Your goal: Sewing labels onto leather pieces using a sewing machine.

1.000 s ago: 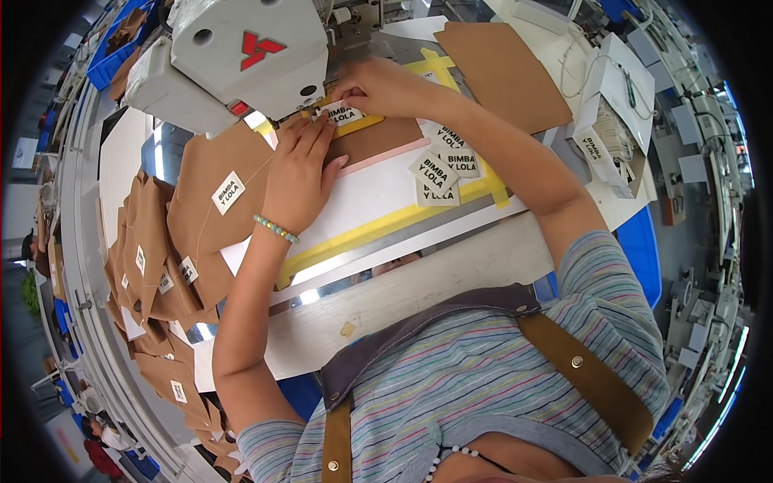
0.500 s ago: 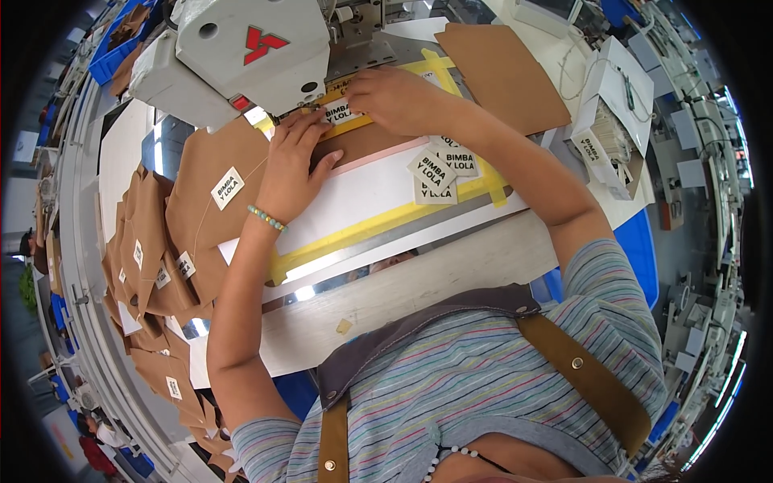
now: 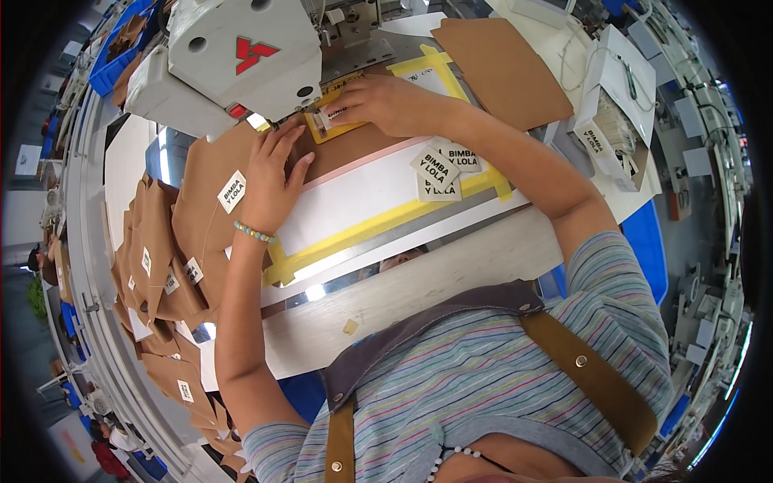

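Note:
A white label (image 3: 328, 121) with dark print lies inside a yellow template frame (image 3: 328, 138), close to the needle area of a white sewing machine (image 3: 233, 60). My right hand (image 3: 390, 105) reaches over the frame, its fingers bent together on the label and partly covering it. My left hand (image 3: 274, 181) rests just left of the frame on brown material (image 3: 326, 157), fingers stretched and a little apart. Under that material, a white sheet (image 3: 346, 201) is edged with yellow tape (image 3: 354, 236). Loose labels (image 3: 435, 167) overlap on the sheet at the right.
Brown pieces bearing labels (image 3: 153, 258) are heaped at the left. A flat brown stack (image 3: 503, 72) lies at the back right, beside a white box (image 3: 624, 121) of labels. Blue bins (image 3: 121, 48) stand at the far left and below the table's right side.
My left hand has moved slightly left, off the yellow frame's edge. My right hand has shifted left over the label. The pieces appear slightly shifted in view.

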The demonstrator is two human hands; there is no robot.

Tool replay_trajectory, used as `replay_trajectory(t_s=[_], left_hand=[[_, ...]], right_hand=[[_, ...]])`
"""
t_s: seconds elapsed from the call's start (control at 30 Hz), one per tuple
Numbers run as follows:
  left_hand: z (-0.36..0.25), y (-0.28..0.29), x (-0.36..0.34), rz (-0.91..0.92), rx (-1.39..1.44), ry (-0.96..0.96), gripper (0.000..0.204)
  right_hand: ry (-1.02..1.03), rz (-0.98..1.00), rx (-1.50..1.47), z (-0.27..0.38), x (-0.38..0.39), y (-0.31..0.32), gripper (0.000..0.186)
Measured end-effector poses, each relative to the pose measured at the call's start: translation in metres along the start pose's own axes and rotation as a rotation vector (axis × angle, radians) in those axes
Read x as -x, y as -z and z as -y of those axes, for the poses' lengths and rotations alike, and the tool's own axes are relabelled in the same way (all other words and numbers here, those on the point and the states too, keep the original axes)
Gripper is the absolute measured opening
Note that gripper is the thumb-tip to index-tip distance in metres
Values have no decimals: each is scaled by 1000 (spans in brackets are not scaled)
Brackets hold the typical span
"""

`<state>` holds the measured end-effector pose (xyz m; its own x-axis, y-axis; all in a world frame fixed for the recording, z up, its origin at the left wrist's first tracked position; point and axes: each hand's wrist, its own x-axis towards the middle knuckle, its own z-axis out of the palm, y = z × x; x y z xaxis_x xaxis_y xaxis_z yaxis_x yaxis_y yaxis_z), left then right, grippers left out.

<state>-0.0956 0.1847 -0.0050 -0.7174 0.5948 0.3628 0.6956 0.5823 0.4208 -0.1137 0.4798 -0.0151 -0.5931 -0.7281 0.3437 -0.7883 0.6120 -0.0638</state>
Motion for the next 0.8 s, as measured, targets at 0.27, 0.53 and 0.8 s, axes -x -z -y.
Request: replay_trajectory(t_s=[0.27,0.53,0.8], left_hand=[[4,-4,-4,6,-68,-79,42],[4,-1,-5,50,-42,-42,39],[4,4,-3,27,-54,-49,41]], right_hand=[[-2,15,-64,-1,-2,3,46],[6,-29,-104,0,-3,2,36],[-66,-2,-154,-7,-13,1,37]])
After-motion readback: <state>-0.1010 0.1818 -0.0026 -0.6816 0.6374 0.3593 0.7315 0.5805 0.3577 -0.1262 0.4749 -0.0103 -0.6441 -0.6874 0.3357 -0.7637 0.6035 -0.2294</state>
